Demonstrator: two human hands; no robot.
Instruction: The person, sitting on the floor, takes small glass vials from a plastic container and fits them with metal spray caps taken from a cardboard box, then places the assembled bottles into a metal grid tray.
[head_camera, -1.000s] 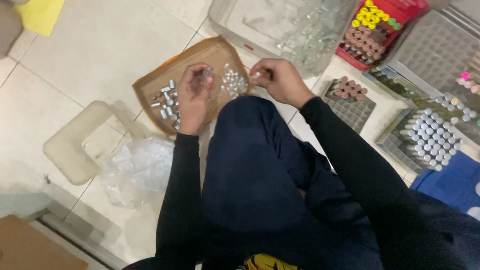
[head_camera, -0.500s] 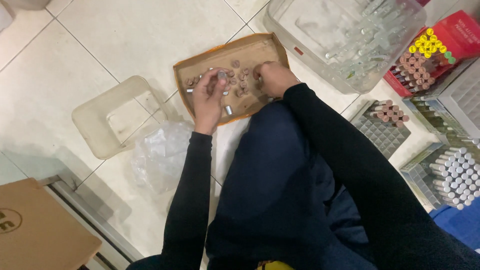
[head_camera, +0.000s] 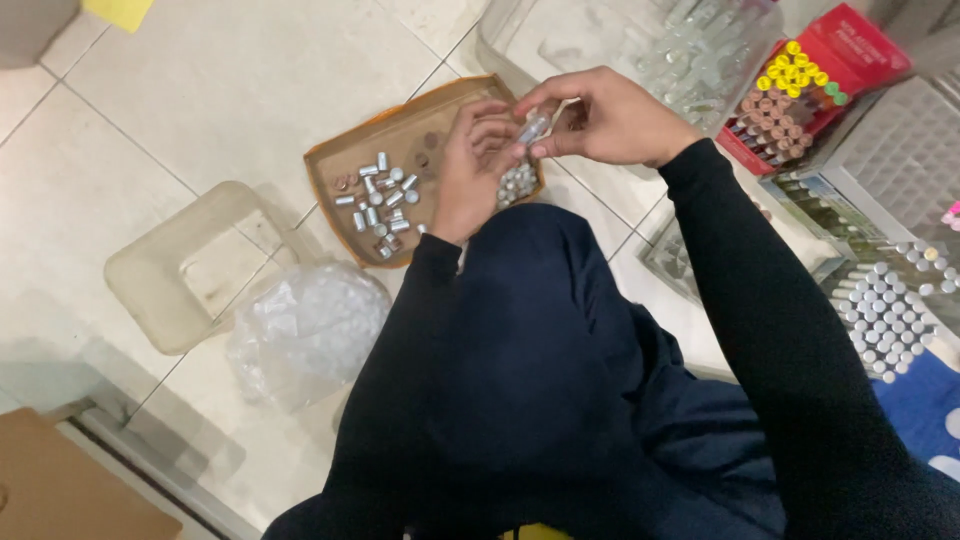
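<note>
Far left, a cardboard box (head_camera: 60, 490) is cut off at the bottom corner. Next, an empty clear plastic tub (head_camera: 190, 265) on the tiled floor, w/ a crumpled clear bag (head_camera: 305, 325) beside it. The brown tray (head_camera: 395, 150) holds scattered small silver caps (head_camera: 380, 205); its right part is hidden behind the left hand (head_camera: 470, 165). Left grip: fingers curled round a small clear vial (head_camera: 533, 127), held above the tray's right edge. Right hand (head_camera: 610, 115) pinches the vial's top end w/ thumb + fingertips; whether a cap is in that pinch can't be told, too small. More caps (head_camera: 517, 182) lie below the hands. Right: clear bin of glass vials (head_camera: 690, 45), blurred; red box w/ yellow + brown-topped vials (head_camera: 790, 95); white-capped vials in a rack (head_camera: 885, 310), partly cut off. Vs 0.5 s earlier: both hands have lifted off the tray and met at the vial.
</note>
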